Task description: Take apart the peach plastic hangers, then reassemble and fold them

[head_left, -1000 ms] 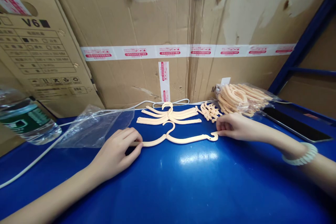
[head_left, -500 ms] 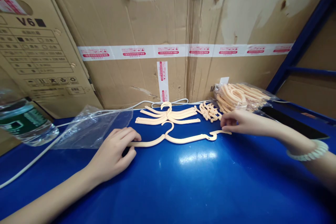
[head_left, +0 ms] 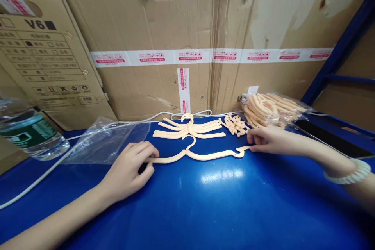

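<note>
Left hand (head_left: 129,170) pinching the nine-o'clock tip of the peach hanger (head_left: 202,154) flat on the blue table (head_left: 222,207), right hand (head_left: 265,140) fingers closed on the small clip (head_left: 244,149) at three o'clock; likely to slip off if pressed askew

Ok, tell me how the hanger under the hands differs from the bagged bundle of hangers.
The hanger lies single and flat on the blue table, with the left hand and right hand at its ends. The bagged bundle is many hangers heaped in clear plastic, untouched, against the cardboard. Both are the same peach plastic.
</note>
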The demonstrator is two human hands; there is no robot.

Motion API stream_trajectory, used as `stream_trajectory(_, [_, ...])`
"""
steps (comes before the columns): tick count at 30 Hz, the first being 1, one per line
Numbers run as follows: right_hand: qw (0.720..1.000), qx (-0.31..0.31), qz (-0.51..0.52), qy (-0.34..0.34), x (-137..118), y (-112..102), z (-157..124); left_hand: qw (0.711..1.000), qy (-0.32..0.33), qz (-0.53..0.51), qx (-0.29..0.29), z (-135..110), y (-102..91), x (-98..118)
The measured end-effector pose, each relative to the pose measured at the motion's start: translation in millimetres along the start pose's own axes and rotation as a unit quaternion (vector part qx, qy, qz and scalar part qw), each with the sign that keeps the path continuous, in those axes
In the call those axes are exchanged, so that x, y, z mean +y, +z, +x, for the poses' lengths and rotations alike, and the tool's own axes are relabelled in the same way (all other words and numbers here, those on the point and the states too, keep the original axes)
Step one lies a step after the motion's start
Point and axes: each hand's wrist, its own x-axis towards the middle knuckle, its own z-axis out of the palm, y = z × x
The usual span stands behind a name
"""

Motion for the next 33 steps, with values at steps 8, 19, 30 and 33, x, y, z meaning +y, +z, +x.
stream_trajectory(8, [1.0, -0.004, -0.001, 0.004, 0.4, -0.2, 0.6, 1.0, 0.002, 0.011, -0.006, 0.3, 0.0, 1.9])
stream_trajectory(19, [1.0, 0.001, 0.001, -0.001, 1.1, 1.9, 1.9, 1.0, -0.006, 0.02, -0.003, 0.3, 1.2, 0.7])
stream_trajectory(30, [1.0, -0.005, -0.01, 0.008, -3.4, 1.9, 1.2, 1.0, -0.019, 0.018, 0.0, 1.5, 1.7, 1.1])
stream_trajectory(33, [1.0, -0.004, -0.003, 0.005, -1.2, 2.4, 1.5, 1.0, -0.018, 0.017, 0.001, 1.2, 1.5, 1.0])
